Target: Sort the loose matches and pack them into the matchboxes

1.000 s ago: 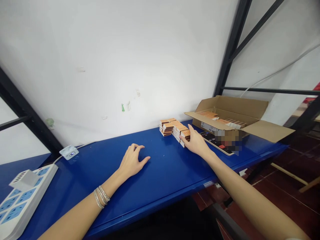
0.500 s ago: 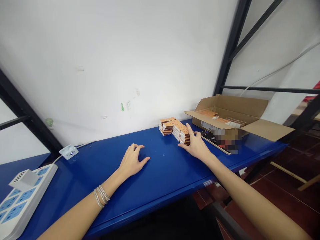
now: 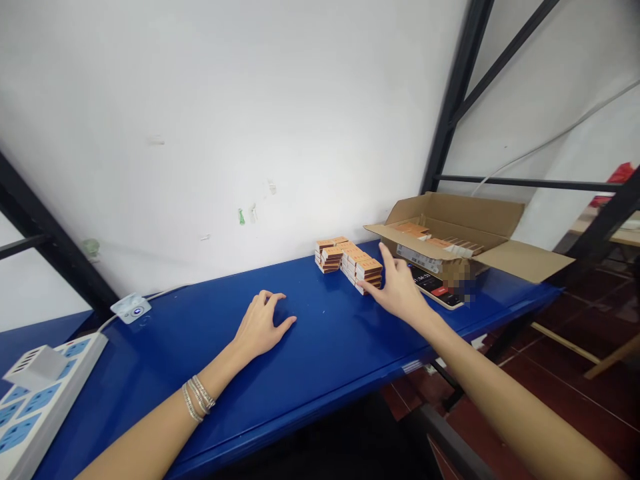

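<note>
Spread wider since the earlier frame, my right hand (image 3: 397, 290) stayed open, its fingertips (image 3: 361, 285) touching the front of the stacked small boxes (image 3: 357, 265) on the blue table (image 3: 215, 340), thumb beside the stack's end. My left hand (image 3: 260, 327) rested open on the table, well apart from the stack. A cardboard box (image 3: 450, 220) stood beyond the right hand.

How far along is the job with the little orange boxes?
Done: two short piles of small orange-and-white cardboard boxes stand on the blue metal table. In hand: the right hand presses spread fingers against the nearer pile, and the left hand lies empty on the table. Left: more boxes lie inside the open brown cardboard carton.
</note>
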A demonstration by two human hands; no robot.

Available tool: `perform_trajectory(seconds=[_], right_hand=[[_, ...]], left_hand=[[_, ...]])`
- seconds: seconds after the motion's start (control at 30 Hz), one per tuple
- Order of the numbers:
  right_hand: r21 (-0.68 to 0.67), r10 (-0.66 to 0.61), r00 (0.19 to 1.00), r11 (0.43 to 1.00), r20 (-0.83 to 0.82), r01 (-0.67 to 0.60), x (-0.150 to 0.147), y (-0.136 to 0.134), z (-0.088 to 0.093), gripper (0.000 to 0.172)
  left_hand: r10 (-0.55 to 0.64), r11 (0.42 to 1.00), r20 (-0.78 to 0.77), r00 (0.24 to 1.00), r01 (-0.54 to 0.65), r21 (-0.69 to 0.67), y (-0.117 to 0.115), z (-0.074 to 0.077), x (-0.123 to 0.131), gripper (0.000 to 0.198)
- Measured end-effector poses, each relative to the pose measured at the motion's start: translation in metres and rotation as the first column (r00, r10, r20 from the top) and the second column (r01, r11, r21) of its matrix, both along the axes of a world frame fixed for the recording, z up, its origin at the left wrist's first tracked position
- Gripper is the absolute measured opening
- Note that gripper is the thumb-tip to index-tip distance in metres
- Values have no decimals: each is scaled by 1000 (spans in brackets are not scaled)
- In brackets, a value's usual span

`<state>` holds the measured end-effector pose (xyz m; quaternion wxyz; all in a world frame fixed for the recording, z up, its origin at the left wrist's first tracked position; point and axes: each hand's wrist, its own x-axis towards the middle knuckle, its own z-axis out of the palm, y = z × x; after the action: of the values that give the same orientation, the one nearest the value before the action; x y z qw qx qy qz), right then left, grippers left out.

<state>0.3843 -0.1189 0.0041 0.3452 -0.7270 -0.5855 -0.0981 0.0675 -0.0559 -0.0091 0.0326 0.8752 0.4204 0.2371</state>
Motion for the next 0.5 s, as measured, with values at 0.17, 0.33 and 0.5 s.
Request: perform_trajectory(seconds=[0.17,0.33,0.5], right_hand=[[227,-11,998,974,65,-4,46,-15,55,56],[-19,-204,979,979,15,204,144,5,95,36],[-408,-265,964,881,-10,238,209,18,95,18]], left_hand=[[-8,1000,29,1000,8,6,3,-4,0,46],[-23,999,65,998,20,46,5,-6,-2,41],[-27,999,71,997,24,42,6,-7,-3,40]])
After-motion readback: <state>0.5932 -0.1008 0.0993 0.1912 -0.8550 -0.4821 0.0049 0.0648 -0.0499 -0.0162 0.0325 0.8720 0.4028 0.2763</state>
